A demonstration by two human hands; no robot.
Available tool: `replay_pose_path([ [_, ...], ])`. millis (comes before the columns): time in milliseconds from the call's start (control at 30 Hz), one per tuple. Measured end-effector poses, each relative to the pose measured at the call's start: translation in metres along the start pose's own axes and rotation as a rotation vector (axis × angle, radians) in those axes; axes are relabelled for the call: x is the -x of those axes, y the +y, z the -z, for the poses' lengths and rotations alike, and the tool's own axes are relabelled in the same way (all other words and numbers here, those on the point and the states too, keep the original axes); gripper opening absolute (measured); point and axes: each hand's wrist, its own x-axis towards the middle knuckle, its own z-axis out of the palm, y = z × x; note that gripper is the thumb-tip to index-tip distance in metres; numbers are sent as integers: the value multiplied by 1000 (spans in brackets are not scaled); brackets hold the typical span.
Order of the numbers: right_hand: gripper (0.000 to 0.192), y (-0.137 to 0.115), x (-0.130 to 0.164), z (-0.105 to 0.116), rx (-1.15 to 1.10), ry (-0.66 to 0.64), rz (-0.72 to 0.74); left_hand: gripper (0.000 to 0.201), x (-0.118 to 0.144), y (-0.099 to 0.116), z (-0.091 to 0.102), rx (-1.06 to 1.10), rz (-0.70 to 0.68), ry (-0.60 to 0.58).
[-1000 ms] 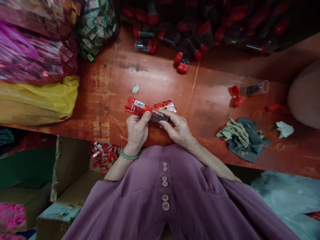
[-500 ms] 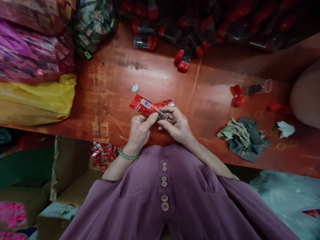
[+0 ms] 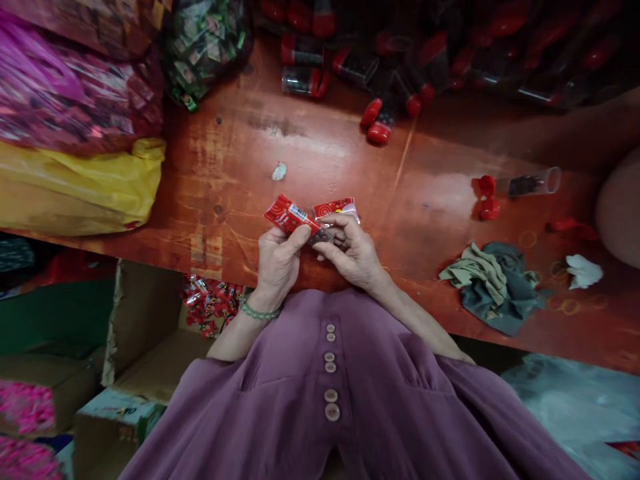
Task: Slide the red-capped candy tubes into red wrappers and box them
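Head view — hands: the left hand (image 3: pixel 278 259) and the right hand (image 3: pixel 353 252) are meeting over the near edge of the red wooden worktop (image 3: pixel 320 153), both closing on a red printed sachet (image 3: pixel 305 217).
Left grip: the fingers are curling round the sachet's left part, the thumb pressing along its top — closed on it.
Right grip: the fingertips are pinching the sachet's right part, where a darker clear section is showing between the fingers; how tightly is hard to tell.
Sachet: it is being held just above the worktop's near edge, roughly mid-length, bent into a shallow angle with both red ends sticking up past the fingers.
Wrist: a green bead bracelet (image 3: pixel 257 311) is sitting on the left wrist, above a purple buttoned garment (image 3: pixel 330 393).
Far edge: clear tubes with red caps (image 3: pixel 373 80) are lying heaped along the back.
Right end: one open tube (image 3: pixel 535 183) is lying on its side with two loose red caps (image 3: pixel 487 198) just beside it; nearer the edge, a crumpled grey-green cloth (image 3: pixel 493 283).
Left end: a yellow plastic bag (image 3: pixel 80 190) is resting under pink packs.
Below the worktop: a cardboard box (image 3: pixel 150 347) is holding more red sachets (image 3: pixel 210 307).
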Motion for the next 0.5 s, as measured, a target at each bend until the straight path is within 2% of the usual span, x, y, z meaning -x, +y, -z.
replay_pose_path([
  [67,37,1,1,1,44,4,9,32,-1,-1,0,-7,26,-3],
  [300,31,-3,-3,1,-15,-15,62,34,2,1,3,26,30,-31],
  [500,31,1,-4,5,-88,-42,3,30,10,-4,4,-7,108,-101],
])
